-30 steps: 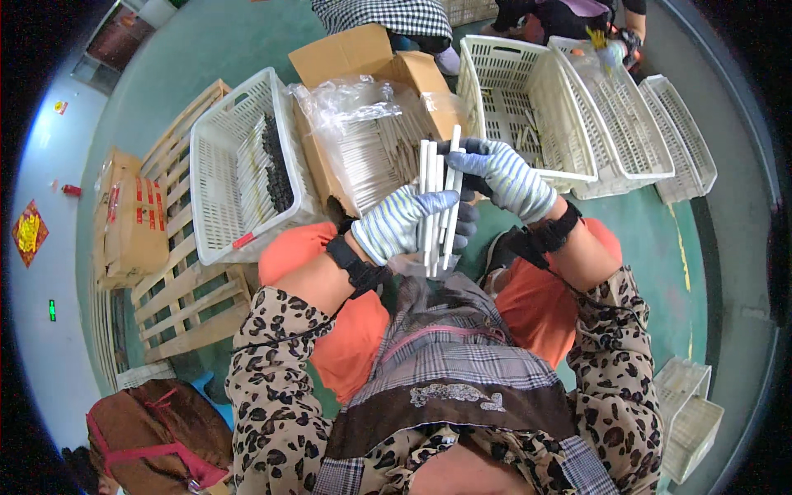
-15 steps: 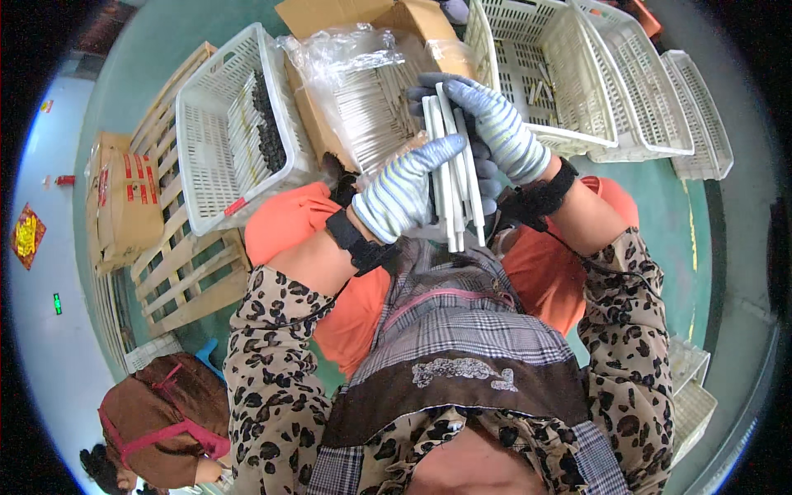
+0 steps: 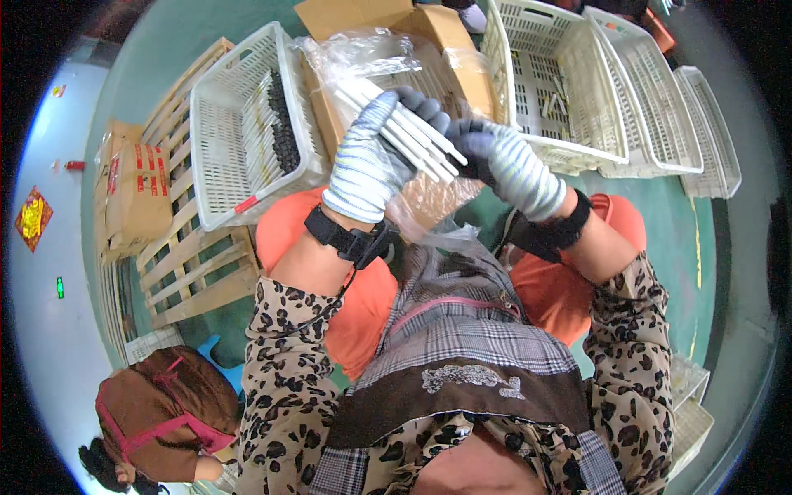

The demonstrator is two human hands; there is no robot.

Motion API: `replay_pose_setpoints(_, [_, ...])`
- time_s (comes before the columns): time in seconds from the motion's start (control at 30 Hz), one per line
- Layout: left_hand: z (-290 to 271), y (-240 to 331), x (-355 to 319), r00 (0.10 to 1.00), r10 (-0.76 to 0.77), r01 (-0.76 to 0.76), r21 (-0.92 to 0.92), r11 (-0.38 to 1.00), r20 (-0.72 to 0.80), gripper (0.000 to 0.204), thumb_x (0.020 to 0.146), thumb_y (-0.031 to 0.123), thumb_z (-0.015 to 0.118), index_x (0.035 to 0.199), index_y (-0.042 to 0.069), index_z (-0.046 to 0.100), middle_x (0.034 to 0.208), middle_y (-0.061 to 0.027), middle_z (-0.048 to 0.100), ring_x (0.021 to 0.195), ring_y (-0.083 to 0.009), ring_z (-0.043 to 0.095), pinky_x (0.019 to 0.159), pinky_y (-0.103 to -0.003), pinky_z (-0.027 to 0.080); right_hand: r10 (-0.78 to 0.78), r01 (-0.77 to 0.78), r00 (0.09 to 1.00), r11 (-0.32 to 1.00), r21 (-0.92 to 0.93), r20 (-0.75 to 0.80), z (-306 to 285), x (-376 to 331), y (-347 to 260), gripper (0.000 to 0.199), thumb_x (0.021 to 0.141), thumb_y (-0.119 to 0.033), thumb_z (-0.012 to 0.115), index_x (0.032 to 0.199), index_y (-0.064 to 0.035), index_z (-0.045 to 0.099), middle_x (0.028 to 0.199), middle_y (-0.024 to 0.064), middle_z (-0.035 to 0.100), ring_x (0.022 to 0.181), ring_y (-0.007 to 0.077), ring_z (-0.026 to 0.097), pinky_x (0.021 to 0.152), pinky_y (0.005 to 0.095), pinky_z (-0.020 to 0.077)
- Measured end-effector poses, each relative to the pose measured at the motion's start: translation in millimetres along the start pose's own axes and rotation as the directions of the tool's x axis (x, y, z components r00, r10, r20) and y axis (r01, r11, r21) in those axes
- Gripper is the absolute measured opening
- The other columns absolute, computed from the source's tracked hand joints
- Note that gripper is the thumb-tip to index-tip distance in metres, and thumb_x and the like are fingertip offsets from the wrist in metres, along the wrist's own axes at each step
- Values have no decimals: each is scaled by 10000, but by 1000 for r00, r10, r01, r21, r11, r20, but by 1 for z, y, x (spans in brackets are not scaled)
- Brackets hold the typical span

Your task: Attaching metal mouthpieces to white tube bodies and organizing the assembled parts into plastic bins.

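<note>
My left hand (image 3: 370,163), in a grey striped work glove, is closed round a bundle of long white sticks (image 3: 410,132). The sticks lie tilted, running from upper left to lower right. My right hand (image 3: 503,162), gloved the same way, grips the lower right end of that bundle. Both hands are raised above my lap, over an open cardboard box (image 3: 373,25) lined with clear plastic (image 3: 363,51) that holds more sticks.
A white plastic basket (image 3: 227,124) with dark-tipped sticks sits at left on a wooden pallet (image 3: 194,264). Further white baskets (image 3: 577,74) stand at upper right. A sealed carton (image 3: 132,186) lies far left. A person in a brown top (image 3: 169,412) crouches at lower left.
The bundle has swung from upright to a slant, and both hands have risen toward the box. My left hand now wraps the sticks from the left side.
</note>
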State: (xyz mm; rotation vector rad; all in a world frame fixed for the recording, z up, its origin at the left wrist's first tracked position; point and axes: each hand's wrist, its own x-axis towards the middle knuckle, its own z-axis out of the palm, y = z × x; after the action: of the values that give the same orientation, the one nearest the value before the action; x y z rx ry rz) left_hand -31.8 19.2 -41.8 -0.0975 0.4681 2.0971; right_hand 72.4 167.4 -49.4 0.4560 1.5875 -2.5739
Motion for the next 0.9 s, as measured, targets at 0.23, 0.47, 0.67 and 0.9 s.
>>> replay_pose_setpoints(0.23, [-5,10,5,972,237,-237,27,971,-1,230,867,211,551,940,-6,574,927,-138,611,928,-283,584,964,-475,419,79,-78,996,997,-23,46,26,-17,-2,214,835,-152,614,1013,-35,589,907,31,630,773,96,584,695,233,485])
replay_pose_setpoints(0.47, [-4,13,9,960,277,-278,-26,960,-46,186,869,173,526,923,-2,563,917,-135,611,905,-283,583,954,-481,425,18,-18,995,1000,1,-94,29,-14,0,228,833,-189,646,976,-13,637,796,22,642,669,77,569,632,215,472])
replay_pose_setpoints(0.67, [-14,40,8,919,393,-393,-81,916,-21,182,869,153,514,950,2,576,986,-148,621,966,-290,582,950,-468,425,-327,263,930,912,-314,-170,26,-23,-15,207,834,-129,616,971,23,652,785,35,649,715,76,571,667,206,458])
replay_pose_setpoints(0.9, [-22,49,0,930,302,-272,160,949,-210,139,858,166,556,885,29,555,891,-150,613,846,-303,599,828,-494,489,-624,537,747,770,-343,-230,-9,-22,-58,193,895,-174,527,963,-27,631,841,22,640,730,70,559,667,202,453])
